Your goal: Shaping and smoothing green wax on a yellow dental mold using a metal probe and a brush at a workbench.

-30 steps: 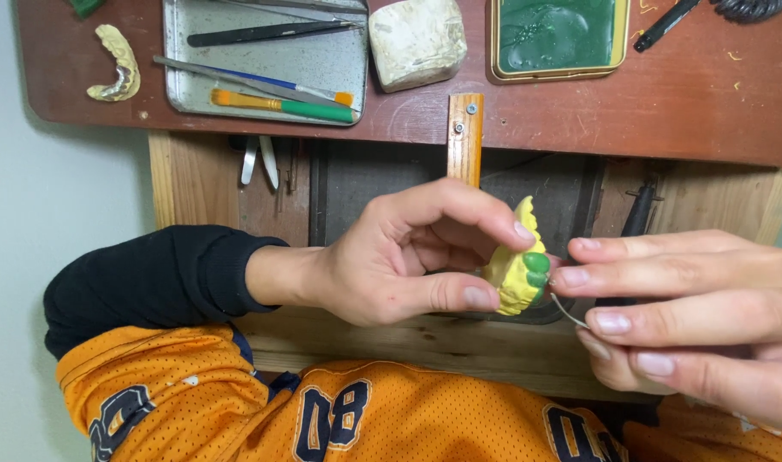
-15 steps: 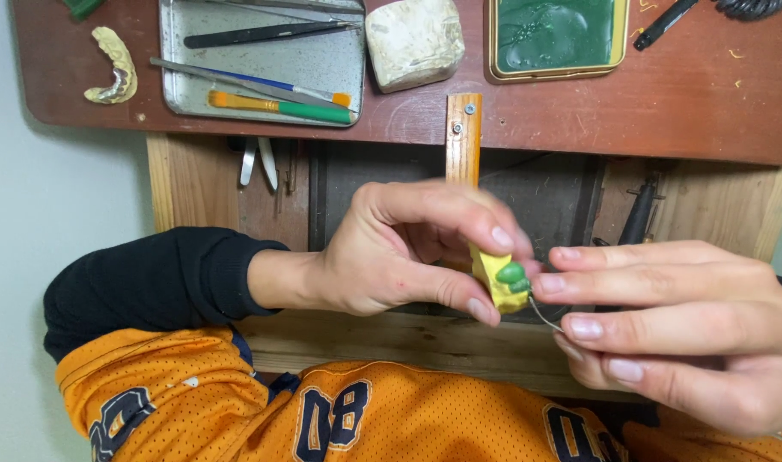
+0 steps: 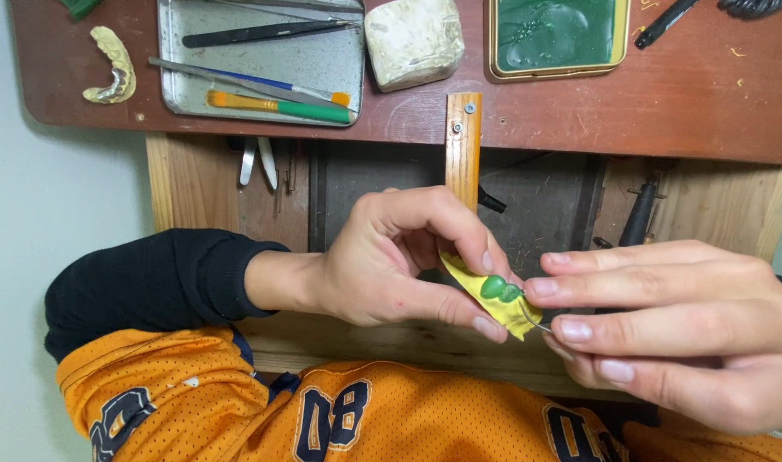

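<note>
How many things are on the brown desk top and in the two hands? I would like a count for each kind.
Hand tools in the metal tray: 4, counting the black tweezers
Yellow tooth casts: 2, one on the desk, one in the left hand
White block: 1
Tin of green wax: 1
Thin wire tool in the right hand: 1
Total: 9

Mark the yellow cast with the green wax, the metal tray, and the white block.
yellow cast (image 3: 481, 301), head view, its yellow body below the wax
metal tray (image 3: 322, 68), head view, bare floor
white block (image 3: 412, 38), head view, top face
</note>
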